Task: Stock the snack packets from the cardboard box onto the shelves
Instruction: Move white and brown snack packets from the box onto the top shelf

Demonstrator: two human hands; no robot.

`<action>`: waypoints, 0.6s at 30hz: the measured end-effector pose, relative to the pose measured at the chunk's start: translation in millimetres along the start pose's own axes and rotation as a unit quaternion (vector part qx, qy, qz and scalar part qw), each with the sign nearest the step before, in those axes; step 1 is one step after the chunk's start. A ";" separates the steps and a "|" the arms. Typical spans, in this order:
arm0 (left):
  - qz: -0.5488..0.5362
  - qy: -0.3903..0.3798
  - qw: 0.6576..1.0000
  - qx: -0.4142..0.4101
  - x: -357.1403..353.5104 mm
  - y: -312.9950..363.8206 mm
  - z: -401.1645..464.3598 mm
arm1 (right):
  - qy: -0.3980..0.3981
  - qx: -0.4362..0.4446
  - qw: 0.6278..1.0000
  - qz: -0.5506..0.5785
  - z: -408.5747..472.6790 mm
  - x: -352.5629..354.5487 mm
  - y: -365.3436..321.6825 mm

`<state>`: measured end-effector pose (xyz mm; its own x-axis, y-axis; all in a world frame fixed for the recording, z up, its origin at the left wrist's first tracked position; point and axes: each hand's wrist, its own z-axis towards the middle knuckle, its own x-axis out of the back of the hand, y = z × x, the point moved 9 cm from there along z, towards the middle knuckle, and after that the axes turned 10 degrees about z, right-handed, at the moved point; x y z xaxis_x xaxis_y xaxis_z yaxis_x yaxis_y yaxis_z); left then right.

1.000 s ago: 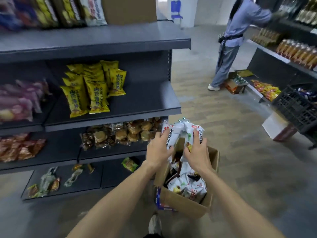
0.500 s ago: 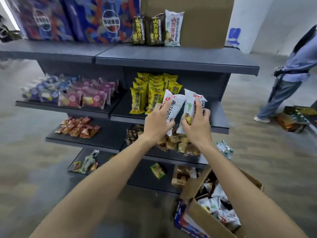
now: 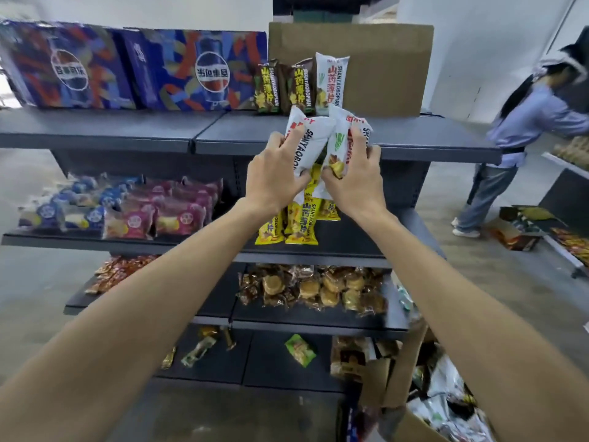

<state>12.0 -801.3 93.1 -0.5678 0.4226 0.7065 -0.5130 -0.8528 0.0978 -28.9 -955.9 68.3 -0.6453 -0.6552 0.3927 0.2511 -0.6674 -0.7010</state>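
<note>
My left hand grips a white snack packet, and my right hand grips another white packet beside it. Both packets are raised in front of the edge of the top shelf. On that shelf stand two brown packets and one white packet, leaning against a tall cardboard box. The open cardboard box with more white packets sits on the floor at the lower right.
Blue cola cartons fill the top shelf's left side. Yellow packets, pink and blue packs and brown cakes lie on lower shelves. A person works at another shelf to the right.
Both hands lifted the white packets out of the floor box and up to the top shelf's edge. My view rose from the box to the upper shelves.
</note>
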 end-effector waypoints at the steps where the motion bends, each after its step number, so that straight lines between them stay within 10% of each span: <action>1: 0.001 0.005 1.000 -0.003 2.5 0.6 10.4 | 0.005 0.005 1.000 -0.005 9.8 2.6 -7.1; 18: -0.019 0.028 0.999 -0.013 -43.4 28.9 152.9 | 0.035 0.017 0.998 -0.049 156.9 17.5 14.2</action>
<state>120.3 -891.2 172.4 -0.5814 0.4722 0.6626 -0.5513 -0.8275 0.1061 76.6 -1032.4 158.6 -0.7159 -0.5608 0.4158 0.2074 -0.7396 -0.6403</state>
